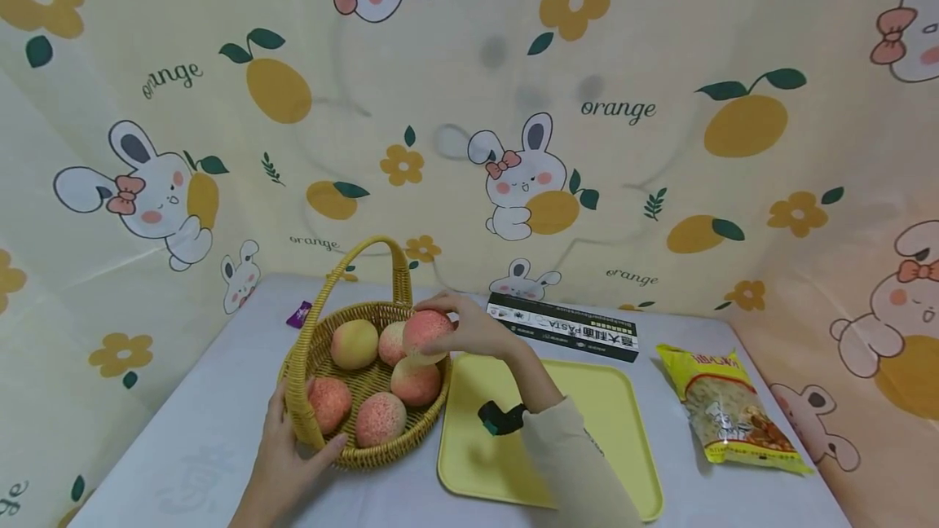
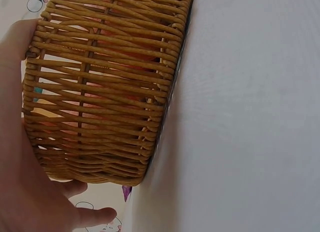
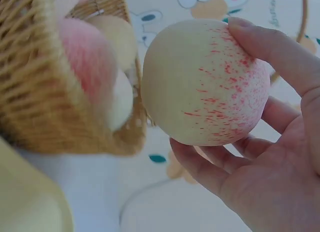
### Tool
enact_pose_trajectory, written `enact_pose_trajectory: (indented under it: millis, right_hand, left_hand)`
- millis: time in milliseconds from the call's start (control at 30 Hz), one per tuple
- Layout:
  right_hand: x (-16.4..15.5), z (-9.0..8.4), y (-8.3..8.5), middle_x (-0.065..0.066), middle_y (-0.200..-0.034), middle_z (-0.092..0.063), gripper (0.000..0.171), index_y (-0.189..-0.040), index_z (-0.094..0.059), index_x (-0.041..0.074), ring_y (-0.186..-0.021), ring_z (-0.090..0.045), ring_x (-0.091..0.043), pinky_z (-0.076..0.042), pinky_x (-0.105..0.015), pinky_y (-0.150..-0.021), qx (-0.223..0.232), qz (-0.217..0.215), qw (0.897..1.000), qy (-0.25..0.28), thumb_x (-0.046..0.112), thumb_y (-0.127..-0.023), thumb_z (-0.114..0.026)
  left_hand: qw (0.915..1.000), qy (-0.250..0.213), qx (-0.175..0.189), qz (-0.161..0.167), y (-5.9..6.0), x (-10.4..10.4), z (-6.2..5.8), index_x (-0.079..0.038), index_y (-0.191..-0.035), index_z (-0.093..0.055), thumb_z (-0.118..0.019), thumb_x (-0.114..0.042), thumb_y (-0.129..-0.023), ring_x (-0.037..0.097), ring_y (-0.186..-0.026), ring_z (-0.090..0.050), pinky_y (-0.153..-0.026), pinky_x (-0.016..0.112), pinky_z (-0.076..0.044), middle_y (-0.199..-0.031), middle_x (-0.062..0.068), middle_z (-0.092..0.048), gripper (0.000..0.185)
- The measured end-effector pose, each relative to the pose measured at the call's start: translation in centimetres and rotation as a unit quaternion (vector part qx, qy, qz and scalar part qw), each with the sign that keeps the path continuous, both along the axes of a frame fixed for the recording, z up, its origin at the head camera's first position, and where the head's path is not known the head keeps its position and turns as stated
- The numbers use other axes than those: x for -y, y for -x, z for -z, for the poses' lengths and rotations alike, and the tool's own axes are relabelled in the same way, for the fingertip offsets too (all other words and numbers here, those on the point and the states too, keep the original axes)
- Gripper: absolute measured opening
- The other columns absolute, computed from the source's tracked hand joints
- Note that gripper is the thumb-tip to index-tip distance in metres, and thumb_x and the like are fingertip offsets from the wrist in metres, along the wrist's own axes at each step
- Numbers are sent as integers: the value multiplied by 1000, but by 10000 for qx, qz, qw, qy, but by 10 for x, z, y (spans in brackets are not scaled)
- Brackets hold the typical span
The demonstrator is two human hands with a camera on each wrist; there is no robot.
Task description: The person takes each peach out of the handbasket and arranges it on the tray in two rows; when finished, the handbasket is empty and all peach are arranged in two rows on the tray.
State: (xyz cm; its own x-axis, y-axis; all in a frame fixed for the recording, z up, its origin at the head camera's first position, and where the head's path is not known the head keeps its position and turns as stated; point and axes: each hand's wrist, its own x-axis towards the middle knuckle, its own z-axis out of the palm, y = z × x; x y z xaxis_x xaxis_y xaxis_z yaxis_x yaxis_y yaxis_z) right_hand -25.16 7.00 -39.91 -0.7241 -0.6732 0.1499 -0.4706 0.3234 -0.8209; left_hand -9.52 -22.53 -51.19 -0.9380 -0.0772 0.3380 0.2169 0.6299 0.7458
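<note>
A wicker basket (image 1: 302, 398) with a tall handle stands on the table's left half and holds several pink-and-cream peaches (image 1: 380, 419). My right hand (image 1: 469, 331) grips one more peach (image 1: 427, 332) just above the basket's right rim; in the right wrist view that peach (image 3: 207, 82) sits between thumb and curled fingers (image 3: 210, 167), with the basket (image 3: 45, 107) to the left. My left hand (image 1: 289, 455) holds the basket's near left wall, thumb along the front. In the left wrist view the woven wall (image 2: 105, 87) fills the frame beside my palm (image 2: 20, 192).
A yellow tray (image 1: 609, 430) lies right of the basket. Behind it lies a dark pasta box (image 1: 563, 327), and a yellow bag of pasta (image 1: 729, 410) lies at the right. A small purple wrapper (image 1: 297, 314) lies behind the basket. A printed cloth backs the table.
</note>
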Motion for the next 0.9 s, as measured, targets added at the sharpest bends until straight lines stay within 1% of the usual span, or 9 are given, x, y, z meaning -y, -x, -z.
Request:
enact_pose_trajectory:
  millis: [133, 167, 267, 333, 467, 600, 700, 800, 900]
  right_hand:
    - [-21, 0, -1, -4, -141, -52, 57, -134, -63, 14, -139, -37, -23, -51, -39, -94, -5, 152, 9998, 134, 22, -81, -83]
    - [-26, 1, -1, -6, -139, -52, 57, -134, -63, 13, -134, -42, -25, -53, -39, -92, 4, 165, 9997, 188, 21, -81, -83]
    - [-39, 4, -2, -9, -137, -51, 57, -134, -62, 11, -125, -49, -28, -54, -39, -89, 68, 233, 9994, 249, 19, -82, -83]
    - [-47, 6, -2, -11, -137, -51, 57, -135, -62, 10, -122, -50, -30, -54, -38, -88, 134, 295, 9991, 264, 18, -82, -82]
    - [-59, 13, -3, -14, -137, -52, 56, -134, -61, 6, -123, -49, -31, -54, -39, -87, 183, 452, 9985, 256, 14, -82, -82]
    - [-67, 3, -16, -19, -129, -54, 54, -132, -60, -1, -110, -53, -30, -54, -40, -86, 264, 539, 9979, 254, 5, -82, -80]
    - [-71, -5, -24, -21, -127, -55, 53, -132, -60, -4, -108, -53, -28, -53, -41, -86, 310, 613, 9975, 185, 4, -82, -78]
    - [-78, 11, -18, -21, -131, -54, 54, -133, -60, -2, -113, -52, -30, -52, -41, -88, 359, 720, 9967, 77, 6, -83, -78]
    - [-83, 31, -9, -19, -135, -54, 57, -135, -59, 1, -118, -50, -31, -52, -40, -87, 377, 792, 9961, 10, 8, -82, -80]
  left_hand:
    - [10000, 22, 55, -34, -1, 0, -1, -12, -154, -38, -86, -29, -79, 49, -141, -22, -98, 76, -31, -159, 18, -14, 91]
    - [10000, 19, 63, -41, -1, 0, -1, -12, -153, -38, -86, -29, -78, 49, -141, -22, -98, 76, -30, -159, 18, -14, 91]
    - [9999, 11, 93, -55, -1, 0, -1, -11, -153, -38, -87, -29, -78, 49, -142, -21, -99, 76, -30, -160, 18, -13, 91]
    - [9999, 14, 91, -47, -2, 1, -1, -11, -154, -37, -87, -29, -78, 48, -142, -20, -99, 76, -30, -160, 17, -13, 92]
    - [9999, -22, 108, -11, -3, 1, 1, -13, -155, -36, -86, -29, -79, 47, -143, -19, -100, 76, -29, -161, 15, -11, 92]
    - [9998, -62, 181, 6, -4, 0, 1, -16, -155, -35, -85, -31, -80, 46, -144, -17, -101, 76, -28, -162, 13, -10, 92]
    - [9999, -60, 121, 33, -3, 0, 1, -17, -155, -35, -86, -30, -80, 46, -144, -17, -100, 76, -29, -162, 13, -9, 92]
    - [10000, -28, 47, 47, -1, -1, 1, -16, -155, -35, -86, -29, -79, 46, -144, -18, -99, 76, -29, -162, 13, -10, 92]
    - [10000, -17, 50, 40, -1, -1, 0, -16, -155, -35, -86, -29, -80, 47, -143, -18, -99, 76, -30, -162, 13, -10, 92]
